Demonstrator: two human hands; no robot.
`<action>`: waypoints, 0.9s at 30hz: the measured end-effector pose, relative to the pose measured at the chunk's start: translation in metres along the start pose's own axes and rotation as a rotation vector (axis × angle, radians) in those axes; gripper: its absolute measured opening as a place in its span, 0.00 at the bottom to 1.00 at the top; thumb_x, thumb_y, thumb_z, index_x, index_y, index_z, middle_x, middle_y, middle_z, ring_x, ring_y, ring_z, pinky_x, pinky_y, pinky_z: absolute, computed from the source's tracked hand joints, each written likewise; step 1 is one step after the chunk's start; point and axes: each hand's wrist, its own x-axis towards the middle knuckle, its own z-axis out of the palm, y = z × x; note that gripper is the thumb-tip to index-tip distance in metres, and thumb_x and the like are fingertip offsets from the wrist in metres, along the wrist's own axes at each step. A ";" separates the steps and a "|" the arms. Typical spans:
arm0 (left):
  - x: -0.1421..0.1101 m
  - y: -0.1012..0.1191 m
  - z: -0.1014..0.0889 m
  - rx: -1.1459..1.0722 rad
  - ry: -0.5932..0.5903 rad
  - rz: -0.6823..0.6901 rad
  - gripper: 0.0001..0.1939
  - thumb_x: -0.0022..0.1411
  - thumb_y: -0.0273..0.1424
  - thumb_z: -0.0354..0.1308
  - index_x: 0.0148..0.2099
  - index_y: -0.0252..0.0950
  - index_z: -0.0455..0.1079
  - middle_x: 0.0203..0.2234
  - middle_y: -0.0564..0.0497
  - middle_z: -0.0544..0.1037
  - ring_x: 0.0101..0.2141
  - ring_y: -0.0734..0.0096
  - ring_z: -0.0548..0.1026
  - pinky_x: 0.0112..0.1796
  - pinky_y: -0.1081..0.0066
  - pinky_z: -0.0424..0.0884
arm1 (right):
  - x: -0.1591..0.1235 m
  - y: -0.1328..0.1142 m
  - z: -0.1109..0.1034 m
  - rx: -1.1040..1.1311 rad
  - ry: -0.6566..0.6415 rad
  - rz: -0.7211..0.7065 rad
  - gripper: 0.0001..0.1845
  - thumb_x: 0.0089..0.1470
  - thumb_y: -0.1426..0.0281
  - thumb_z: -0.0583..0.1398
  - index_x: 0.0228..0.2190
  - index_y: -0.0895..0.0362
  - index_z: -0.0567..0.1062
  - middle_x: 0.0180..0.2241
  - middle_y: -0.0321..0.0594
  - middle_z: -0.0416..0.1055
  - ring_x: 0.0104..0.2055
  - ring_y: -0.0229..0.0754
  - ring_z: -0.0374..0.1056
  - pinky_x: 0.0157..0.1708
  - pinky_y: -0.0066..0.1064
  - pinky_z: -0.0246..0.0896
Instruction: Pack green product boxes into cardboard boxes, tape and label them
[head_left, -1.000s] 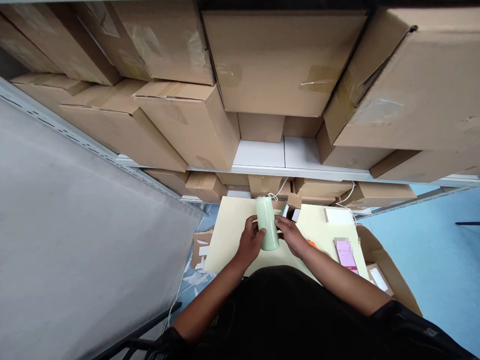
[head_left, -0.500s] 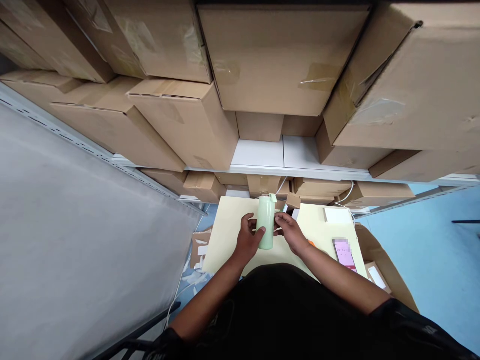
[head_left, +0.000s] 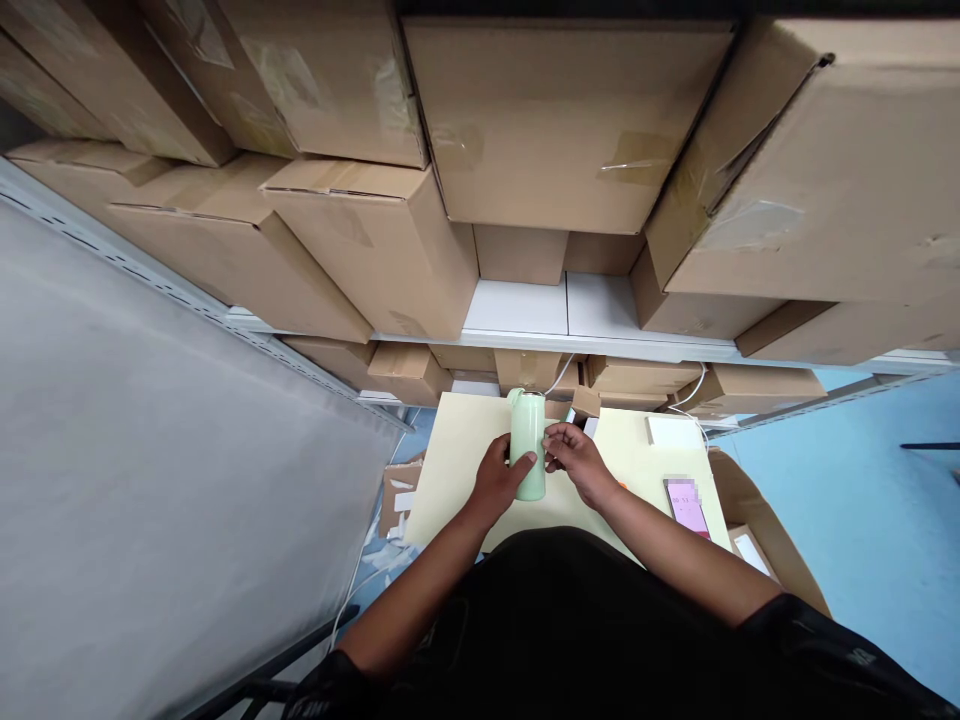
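A pale green cylindrical bottle (head_left: 528, 440) stands upright over a cream table (head_left: 457, 470). My left hand (head_left: 499, 482) is wrapped round its lower left side. My right hand (head_left: 576, 460) is closed against its right side, fingers pinched near the middle of the bottle. A small open brown box (head_left: 584, 408) sits just behind my right hand.
A phone with a pink screen (head_left: 687, 506) and a white pad (head_left: 674, 431) lie on the table's right part. Shelves stacked with large cardboard boxes (head_left: 562, 120) rise ahead. A grey wall is on the left, a blue floor on the right, and cardboard scraps (head_left: 397, 495) lie beside the table.
The bottle has turned from a slight tilt to upright and shifted a little away from me. Both hands stay on it; my right hand has moved up its side.
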 end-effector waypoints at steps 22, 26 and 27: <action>-0.010 0.002 0.001 -0.214 -0.036 -0.078 0.25 0.66 0.51 0.56 0.54 0.38 0.72 0.41 0.48 0.81 0.40 0.60 0.78 0.40 0.63 0.74 | -0.001 0.005 0.001 0.061 0.064 0.179 0.26 0.46 0.51 0.72 0.41 0.52 0.75 0.31 0.36 0.73 0.30 0.41 0.69 0.27 0.31 0.66; -0.013 0.003 0.001 -0.150 -0.112 -0.062 0.30 0.65 0.53 0.58 0.61 0.41 0.65 0.46 0.46 0.80 0.42 0.59 0.79 0.42 0.61 0.74 | -0.005 0.005 0.002 0.000 0.044 0.014 0.32 0.42 0.54 0.75 0.46 0.52 0.73 0.28 0.30 0.68 0.30 0.40 0.66 0.29 0.31 0.63; -0.014 0.004 0.002 -0.134 -0.124 -0.054 0.33 0.63 0.52 0.61 0.63 0.41 0.63 0.49 0.45 0.79 0.43 0.59 0.79 0.42 0.61 0.75 | -0.006 0.006 0.002 -0.008 0.043 -0.024 0.33 0.41 0.55 0.75 0.47 0.52 0.73 0.28 0.30 0.67 0.31 0.40 0.66 0.30 0.32 0.63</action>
